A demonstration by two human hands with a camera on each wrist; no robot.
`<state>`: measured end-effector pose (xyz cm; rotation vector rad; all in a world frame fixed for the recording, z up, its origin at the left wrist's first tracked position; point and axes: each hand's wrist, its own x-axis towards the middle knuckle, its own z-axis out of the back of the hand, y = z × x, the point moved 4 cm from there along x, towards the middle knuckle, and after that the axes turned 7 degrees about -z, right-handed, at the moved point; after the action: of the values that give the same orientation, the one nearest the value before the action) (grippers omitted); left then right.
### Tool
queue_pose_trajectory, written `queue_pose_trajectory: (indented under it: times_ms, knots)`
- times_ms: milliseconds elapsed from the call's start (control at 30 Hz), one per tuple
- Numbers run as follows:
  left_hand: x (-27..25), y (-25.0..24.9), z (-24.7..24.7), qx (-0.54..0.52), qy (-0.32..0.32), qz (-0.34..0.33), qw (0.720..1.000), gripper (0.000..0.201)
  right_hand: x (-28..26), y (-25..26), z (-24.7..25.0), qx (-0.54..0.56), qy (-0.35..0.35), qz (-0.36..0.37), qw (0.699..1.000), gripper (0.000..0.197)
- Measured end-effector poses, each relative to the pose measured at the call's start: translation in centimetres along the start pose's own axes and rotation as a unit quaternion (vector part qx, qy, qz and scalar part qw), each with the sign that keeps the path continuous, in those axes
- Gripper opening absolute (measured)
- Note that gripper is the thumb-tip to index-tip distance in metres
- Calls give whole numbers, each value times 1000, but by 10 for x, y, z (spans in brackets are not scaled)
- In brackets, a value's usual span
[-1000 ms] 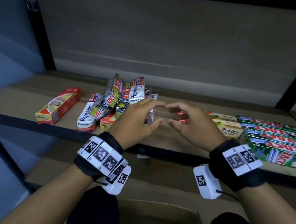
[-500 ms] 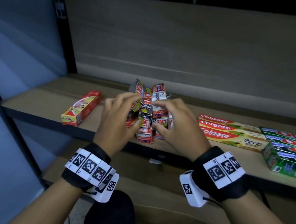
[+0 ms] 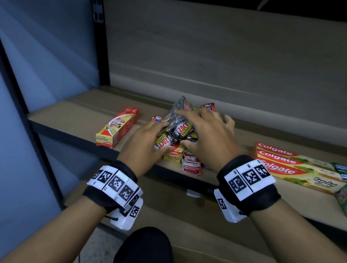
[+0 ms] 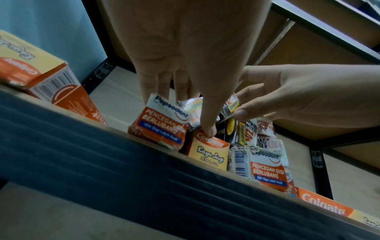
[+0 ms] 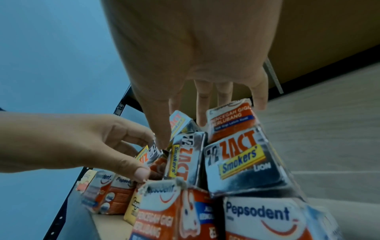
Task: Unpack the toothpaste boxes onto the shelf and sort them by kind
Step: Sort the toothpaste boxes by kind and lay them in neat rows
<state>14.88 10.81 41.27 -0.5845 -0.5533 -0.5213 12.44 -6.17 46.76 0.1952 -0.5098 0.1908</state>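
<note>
Mixed box heap (image 3: 179, 130), left of Colgate row (image 3: 291, 166): left hand (image 3: 145, 140) curled onto its left side, right hand (image 3: 209, 140) cupped over top; both gripping.

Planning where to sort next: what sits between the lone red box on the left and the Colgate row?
Head view: the unsorted pile of small boxes, left hand and right hand both on it.

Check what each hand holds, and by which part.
Left hand pinches the lower Zact box near its end, between thumb and fingers; right hand spans the top Zact Smokers box, thumb at its near end.
</note>
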Motion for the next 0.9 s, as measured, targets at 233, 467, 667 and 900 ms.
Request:
queue_pose_trajectory:
  times_ms: [233,467,667,900]
  knots:
    - [1,1,14,36,-25,-4,999,52,5,4,-6,-31,-26,0,999,49]
    - [0,19,30,16,-69,-9,997,42,5,12,-13,-54,-71,24,996,46]
    - [-5,26,40,13,-94,-5,995,39,7,22,-25,-76,-90,8,993,45]
    - [3,37,42,33,-47,-9,998,43,18,31,-34,-91,-74,2,993,51]
